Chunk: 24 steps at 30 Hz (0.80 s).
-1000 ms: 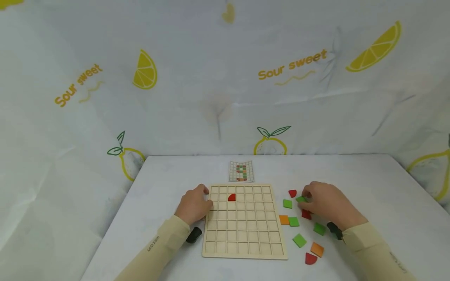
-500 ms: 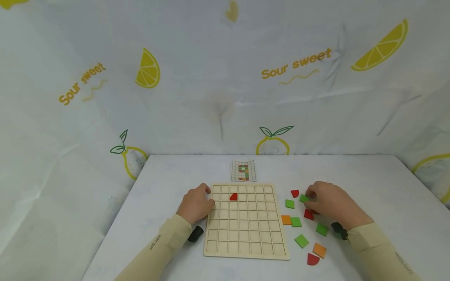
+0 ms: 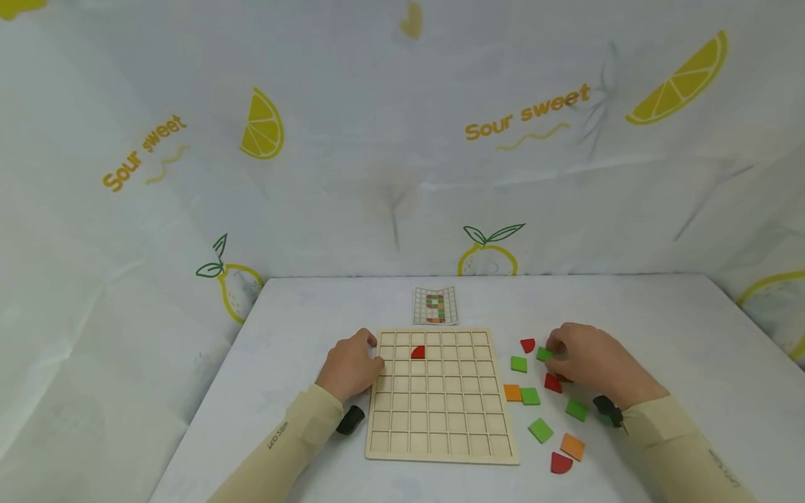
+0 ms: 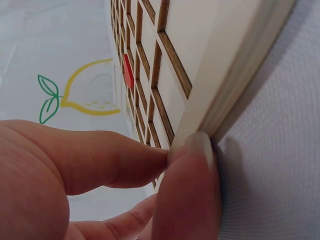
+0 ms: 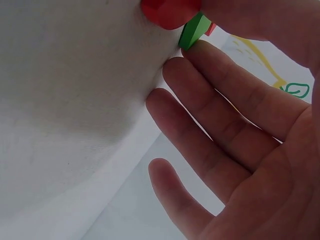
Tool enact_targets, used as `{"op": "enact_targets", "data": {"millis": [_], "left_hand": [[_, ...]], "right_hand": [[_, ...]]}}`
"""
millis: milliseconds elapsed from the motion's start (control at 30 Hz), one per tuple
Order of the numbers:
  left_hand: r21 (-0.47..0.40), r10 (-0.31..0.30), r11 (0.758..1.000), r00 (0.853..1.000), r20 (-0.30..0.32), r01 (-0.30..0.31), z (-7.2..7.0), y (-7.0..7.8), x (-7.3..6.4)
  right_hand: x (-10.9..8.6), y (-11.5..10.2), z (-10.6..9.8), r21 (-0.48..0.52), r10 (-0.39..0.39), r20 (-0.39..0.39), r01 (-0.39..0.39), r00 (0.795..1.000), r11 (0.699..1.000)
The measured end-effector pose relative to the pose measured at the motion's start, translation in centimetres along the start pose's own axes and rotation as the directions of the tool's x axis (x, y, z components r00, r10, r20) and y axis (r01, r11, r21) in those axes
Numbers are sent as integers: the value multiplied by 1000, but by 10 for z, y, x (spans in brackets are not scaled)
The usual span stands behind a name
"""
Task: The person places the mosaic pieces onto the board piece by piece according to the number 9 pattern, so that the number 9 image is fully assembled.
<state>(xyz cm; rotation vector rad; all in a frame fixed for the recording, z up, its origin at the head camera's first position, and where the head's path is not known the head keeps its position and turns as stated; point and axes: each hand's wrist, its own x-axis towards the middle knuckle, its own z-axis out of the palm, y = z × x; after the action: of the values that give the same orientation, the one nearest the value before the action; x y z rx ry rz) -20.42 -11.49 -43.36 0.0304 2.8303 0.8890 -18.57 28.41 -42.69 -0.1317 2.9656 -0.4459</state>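
At its left edge, the square-grid wooden board (image 3: 443,402) is pinched by my left hand (image 3: 349,363); the thumb (image 4: 187,195) lies along the rim in the left wrist view. One red quarter-round tile (image 3: 418,353) sits in a cell of the board's second row. Right of the board, my right hand (image 3: 585,356) has its thumb and index finger at a green square tile (image 3: 544,354), pinching it close to the table. The other fingers (image 5: 200,130) are spread beside the table surface in the right wrist view. A red tile (image 3: 553,383) lies just below the thumb.
A small pattern card (image 3: 435,306) lies behind the board. Several loose tiles surround the right hand, among them a green square (image 3: 541,430), an orange square (image 3: 573,447) and a red quarter-round (image 3: 561,462). A white curtain printed with lemons (image 3: 390,140) hangs behind the table.
The whole view has shifted slightly with the head. Both hands stay in place, the left at the board's edge and the right at the green tile.
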Motion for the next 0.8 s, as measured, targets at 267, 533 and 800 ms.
{"op": "enact_targets", "data": {"millis": [267,533,800], "left_hand": [[-4,-8,1000,1000,10,8,0,0,0],[-15,3,1000,1000,8,-3,-1,-4,0],[-16,19,1000,1000,1,-19,-1,-5,1]], "right_hand": [[1,-4,-1,-6,-10,-6,10,1000,1000],[4,-20,-6,-13,-56,-17,56,998,998],[17,-53,-7,-64,-205,-59,201,977,977]]}}
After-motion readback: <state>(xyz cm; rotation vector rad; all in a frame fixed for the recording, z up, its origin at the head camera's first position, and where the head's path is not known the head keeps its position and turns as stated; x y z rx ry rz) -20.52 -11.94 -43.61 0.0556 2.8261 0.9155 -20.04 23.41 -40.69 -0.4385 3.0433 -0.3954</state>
